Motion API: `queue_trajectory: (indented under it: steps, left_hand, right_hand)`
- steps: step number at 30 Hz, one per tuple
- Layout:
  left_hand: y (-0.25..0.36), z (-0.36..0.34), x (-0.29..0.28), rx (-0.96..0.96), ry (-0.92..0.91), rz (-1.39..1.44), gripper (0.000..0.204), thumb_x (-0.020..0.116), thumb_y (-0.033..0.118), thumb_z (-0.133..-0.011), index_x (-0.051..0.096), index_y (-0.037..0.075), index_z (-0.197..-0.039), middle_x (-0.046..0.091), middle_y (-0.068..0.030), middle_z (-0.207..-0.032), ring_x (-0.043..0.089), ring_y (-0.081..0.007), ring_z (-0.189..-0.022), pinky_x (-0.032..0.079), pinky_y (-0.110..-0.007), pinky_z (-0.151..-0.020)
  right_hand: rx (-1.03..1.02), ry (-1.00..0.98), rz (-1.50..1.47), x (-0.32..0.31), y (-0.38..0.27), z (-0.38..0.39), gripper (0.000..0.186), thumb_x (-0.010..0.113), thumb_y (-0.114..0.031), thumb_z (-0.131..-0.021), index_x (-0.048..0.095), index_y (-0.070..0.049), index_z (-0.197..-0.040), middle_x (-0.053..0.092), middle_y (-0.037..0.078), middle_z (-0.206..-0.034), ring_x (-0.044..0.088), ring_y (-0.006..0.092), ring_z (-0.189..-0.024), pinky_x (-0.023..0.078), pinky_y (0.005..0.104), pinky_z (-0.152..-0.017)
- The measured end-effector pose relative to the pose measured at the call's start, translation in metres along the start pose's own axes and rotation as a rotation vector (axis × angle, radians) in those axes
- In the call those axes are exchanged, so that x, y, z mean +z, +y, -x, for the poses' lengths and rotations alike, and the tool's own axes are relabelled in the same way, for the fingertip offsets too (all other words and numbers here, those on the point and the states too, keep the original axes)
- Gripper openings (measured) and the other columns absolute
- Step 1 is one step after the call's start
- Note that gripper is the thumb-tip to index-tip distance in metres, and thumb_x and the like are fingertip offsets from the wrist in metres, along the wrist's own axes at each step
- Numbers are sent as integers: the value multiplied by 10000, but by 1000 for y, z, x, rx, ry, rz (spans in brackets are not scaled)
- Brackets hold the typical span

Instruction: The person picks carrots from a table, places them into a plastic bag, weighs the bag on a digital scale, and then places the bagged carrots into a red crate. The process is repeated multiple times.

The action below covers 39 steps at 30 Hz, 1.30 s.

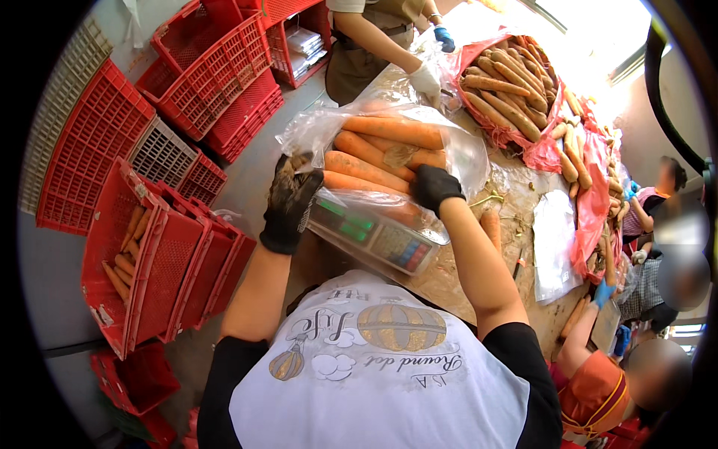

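gripping the clear bag of carrots (389, 153) w/ both gloves, left hand (290, 200) & right hand (435, 187); thin plastic could split, or it could slide off the scale (378, 236).

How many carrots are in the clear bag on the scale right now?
4 show at least. In the clear bag, one carrot lies on top, a second beneath it, a third lower, a fourth lowest between both gloved hands. More may be hidden behind.
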<state>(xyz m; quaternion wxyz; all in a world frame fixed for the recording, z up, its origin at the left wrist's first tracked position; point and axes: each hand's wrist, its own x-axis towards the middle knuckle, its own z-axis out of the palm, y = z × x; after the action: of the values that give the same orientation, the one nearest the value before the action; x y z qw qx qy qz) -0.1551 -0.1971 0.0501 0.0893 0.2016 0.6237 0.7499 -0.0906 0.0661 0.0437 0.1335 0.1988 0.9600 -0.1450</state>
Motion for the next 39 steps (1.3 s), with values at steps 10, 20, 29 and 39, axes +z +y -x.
queue_trajectory:
  steps: [10, 20, 29, 39]
  left_hand:
    - [-66, 32, 0, -87, -350, -114, 692, 648, 48, -776, 256, 21, -1346, 524, -109, -1046, 552, -150, -853, 470, -285, -779]
    - [-83, 1, 27, 58, -345, -458, 750, 662, 156, -774, 232, 50, -1380, 565, -89, -851, 542, -156, -743, 458, -284, -698]
    - [-77, -39, 75, 418, -156, -669, 688, 647, 182, -788, 285, 28, -1352, 581, -141, -1049, 594, -205, -835, 472, -298, -756]
    - [-100, -42, 51, 412, -294, -625, 433, 596, 254, -847, 456, 68, -1212, 600, -96, -876, 569, -207, -623, 495, -331, -589]
  right_hand:
    - [-14, -17, -211, 10, 8, -3, 567, 562, -415, -789, 466, -54, -1215, 561, 202, -1141, 540, 337, -1061, 412, 388, -912]
    - [-174, 4, -739, -4, 3, -6, 473, 619, -453, -784, 652, 2, -905, 619, 88, -756, 545, 142, -695, 432, 286, -658]
    - [51, -139, -1568, -40, 42, 62, 406, 578, -438, -837, 581, -39, -765, 454, -7, -535, 364, 57, -385, 269, 196, -364]
    - [22, 147, -1443, 29, 49, 110, 278, 627, -337, -832, 606, -59, -825, 450, -46, -549, 391, 41, -463, 301, 209, -423]
